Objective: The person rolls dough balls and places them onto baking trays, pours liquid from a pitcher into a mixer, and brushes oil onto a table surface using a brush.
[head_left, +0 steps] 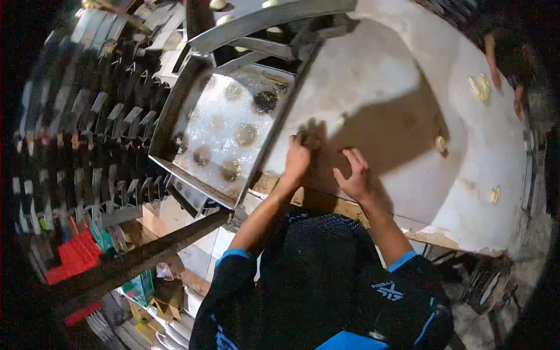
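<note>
My left hand (297, 158) is over the table beside the tray's right side. Its fingers are partly hidden, and its shadow shows them spread with nothing in them. To its right, my right hand (356, 178) hovers over the table with its fingers apart and nothing between them. A small pale lump of dough (342, 119) lies just beyond the hands. Another shaped dough piece (440, 144) rests farther right, at the edge of a dark shadow. On the left stands a greasy metal tray (195, 179) with round dark marks on its bottom.
The pale tabletop (373, 64) carries more dough pieces (479, 88) at the far right and one piece (494, 195) near the right edge. Another person's arm (492, 61) reaches in there. Stacked metal trays (274, 23) hold dough at the back. A red crate (79, 254) sits low left.
</note>
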Motion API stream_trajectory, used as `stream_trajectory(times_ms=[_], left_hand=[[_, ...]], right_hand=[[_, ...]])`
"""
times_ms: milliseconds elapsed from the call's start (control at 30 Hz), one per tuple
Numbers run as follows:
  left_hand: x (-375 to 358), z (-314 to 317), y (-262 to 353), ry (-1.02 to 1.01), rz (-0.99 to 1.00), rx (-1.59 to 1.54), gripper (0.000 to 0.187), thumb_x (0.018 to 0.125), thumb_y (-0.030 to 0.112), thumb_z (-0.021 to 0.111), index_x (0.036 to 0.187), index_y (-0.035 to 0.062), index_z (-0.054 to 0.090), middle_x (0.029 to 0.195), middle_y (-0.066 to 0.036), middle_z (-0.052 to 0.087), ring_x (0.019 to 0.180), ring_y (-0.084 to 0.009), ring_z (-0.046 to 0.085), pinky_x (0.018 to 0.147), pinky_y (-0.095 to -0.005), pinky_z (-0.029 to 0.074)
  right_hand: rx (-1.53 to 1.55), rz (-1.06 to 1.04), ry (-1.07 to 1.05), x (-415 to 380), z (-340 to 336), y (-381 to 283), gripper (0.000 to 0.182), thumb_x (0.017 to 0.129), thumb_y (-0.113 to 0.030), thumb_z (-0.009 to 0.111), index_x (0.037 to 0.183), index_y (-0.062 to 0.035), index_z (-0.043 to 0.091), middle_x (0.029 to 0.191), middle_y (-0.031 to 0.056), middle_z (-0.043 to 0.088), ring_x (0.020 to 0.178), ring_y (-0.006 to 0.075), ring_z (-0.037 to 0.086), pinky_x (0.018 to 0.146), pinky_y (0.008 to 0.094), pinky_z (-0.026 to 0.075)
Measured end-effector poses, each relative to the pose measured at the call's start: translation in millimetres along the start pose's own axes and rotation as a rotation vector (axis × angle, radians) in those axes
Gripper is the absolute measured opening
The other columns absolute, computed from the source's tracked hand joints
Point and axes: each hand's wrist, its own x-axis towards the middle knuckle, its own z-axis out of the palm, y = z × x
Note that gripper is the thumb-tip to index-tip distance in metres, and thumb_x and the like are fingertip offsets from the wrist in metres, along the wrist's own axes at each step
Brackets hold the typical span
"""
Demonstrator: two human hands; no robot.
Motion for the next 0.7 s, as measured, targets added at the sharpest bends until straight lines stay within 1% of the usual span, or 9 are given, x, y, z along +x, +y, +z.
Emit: stream_trajectory(times_ms=[33,100,133,167,300,367,433,533,700], left_hand=[[16,-33,18,-0.051,-0.151,-0.346,0.040,0.072,0.013,0.067,0.107,-0.0011,0.056,0.096,-0.021,0.051,0.091,-0.0357,0.053,0.078,-0.0385,0.046],[23,-72,38,-0.069,-0.396,-0.676,0.038,0.077,0.016,0.067,0.109,-0.0001,0.055,0.096,-0.015,0.053,0.085,-0.0235,0.058,0.076,-0.0315,0.047],[19,-96,47,0.052,-0.362,-0.885,0.031,0.084,0.020,0.063,0.109,0.0033,0.056,0.099,-0.006,0.058,0.083,-0.0097,0.055,0.071,-0.0235,0.045],[16,-112,43,0.045,-0.402,-1.117,0.030,0.085,0.018,0.061,0.110,0.0037,0.054,0.096,-0.003,0.057,0.085,-0.0105,0.055,0.074,-0.0239,0.045],[-8,-171,-7,0.276,-0.376,-1.314,0.035,0.085,0.015,0.060,0.115,0.0015,0.048,0.102,-0.006,0.052,0.093,-0.0136,0.053,0.080,-0.0270,0.043],[-28,-211,-33,0.494,-0.479,-0.983,0.039,0.082,0.015,0.062,0.117,0.0035,0.047,0.100,-0.007,0.052,0.095,-0.0160,0.051,0.081,-0.0281,0.043],[-50,-237,-77,0.657,-0.406,-0.574,0.038,0.079,0.016,0.063,0.112,0.0038,0.050,0.096,-0.009,0.051,0.093,-0.0194,0.050,0.080,-0.0305,0.043],[-82,-270,-125,0.726,-0.483,-0.184,0.028,0.075,0.013,0.063,0.098,0.0008,0.052,0.091,-0.013,0.050,0.084,-0.0250,0.049,0.074,-0.0339,0.041],[-97,-274,-152,0.727,-0.499,-0.082,0.025,0.071,0.006,0.062,0.093,0.0032,0.053,0.088,-0.013,0.051,0.083,-0.0285,0.050,0.074,-0.0378,0.041]], right_hand=[[0.000,-0.059,0.053,32,-7,-44,0.053,0.066,-0.009,0.067,0.116,-0.0008,0.050,0.116,0.0206,0.049,0.108,0.0353,0.048,0.091,0.0404,0.040],[0.003,-0.113,0.102,61,1,-85,0.047,0.067,-0.007,0.066,0.112,0.0011,0.054,0.110,0.0187,0.053,0.103,0.0326,0.053,0.087,0.0386,0.043],[0.070,-0.167,0.084,71,11,-97,0.044,0.069,-0.006,0.065,0.112,0.0009,0.054,0.110,0.0184,0.054,0.102,0.0319,0.054,0.087,0.0380,0.043],[0.137,-0.219,0.065,79,24,-108,0.042,0.072,-0.005,0.063,0.112,0.0007,0.055,0.109,0.0180,0.055,0.101,0.0313,0.055,0.087,0.0373,0.044],[0.365,-0.222,-0.170,108,77,-164,0.036,0.077,-0.003,0.060,0.112,-0.0002,0.056,0.105,0.0157,0.059,0.095,0.0253,0.059,0.082,0.0328,0.048],[0.405,-0.187,-0.182,125,108,-187,0.035,0.077,-0.003,0.061,0.112,-0.0003,0.056,0.105,0.0153,0.058,0.095,0.0238,0.059,0.082,0.0318,0.048],[0.448,-0.087,-0.245,153,136,-209,0.035,0.076,-0.003,0.062,0.111,-0.0007,0.057,0.106,0.0149,0.057,0.097,0.0225,0.058,0.081,0.0293,0.049],[0.156,-0.332,-0.386,207,201,-194,0.036,0.075,-0.001,0.061,0.110,-0.0016,0.057,0.111,0.0155,0.056,0.098,0.0254,0.058,0.084,0.0321,0.049],[-0.169,-0.670,-0.435,277,290,-204,0.034,0.074,-0.001,0.060,0.108,-0.0019,0.058,0.108,0.0153,0.057,0.096,0.0331,0.056,0.089,0.0355,0.044]])
